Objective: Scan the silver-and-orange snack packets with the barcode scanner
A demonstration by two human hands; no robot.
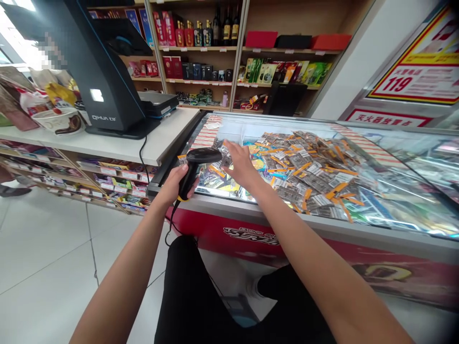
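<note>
two hands are over the near left corner of the freezer (322, 224). the left hand (175, 184) is clamped round the grip of a black scanner (195, 165); the grip runs up and slightly right from the fist, and the head on top points right, toward the right hand (242, 165). a black cord (171, 220) hangs from the grip's base. the right hand lies open, palm down, fingers stretched on the glass lid, above the packets (308, 167) inside. the scanner head sits just beside that hand's fingers, between both hands. the till (103, 71) stands on the counter (118, 143), left.
</note>
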